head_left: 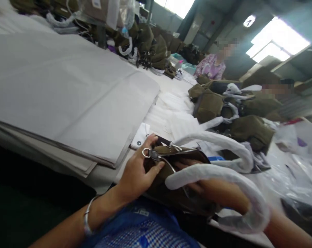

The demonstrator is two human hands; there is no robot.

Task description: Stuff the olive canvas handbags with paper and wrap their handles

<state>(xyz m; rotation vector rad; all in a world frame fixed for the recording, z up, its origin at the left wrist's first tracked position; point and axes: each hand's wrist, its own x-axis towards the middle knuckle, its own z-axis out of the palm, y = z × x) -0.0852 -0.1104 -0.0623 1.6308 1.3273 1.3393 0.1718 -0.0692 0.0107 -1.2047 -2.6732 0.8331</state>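
An olive-brown handbag [158, 182] stands in front of my body, its zipped top partly open. Two thick handles [223, 137] wrapped in white padding arch over it. My left hand [136, 175] grips the near left end of the bag, thumb and fingers around the corner by the metal ring [146, 153] and zipper end. My right hand [199, 186] reaches under the front handle into the bag's opening. Its fingers are mostly hidden by the bag and handle, and what they touch inside does not show.
Stacked large white paper sheets [75, 93] cover the table's left side. A white phone [140, 136] lies just beyond my left hand. More olive bags [210, 105] with wrapped handles are piled at right and far back. Clear plastic [298, 175] lies at right. Two people are across the table.
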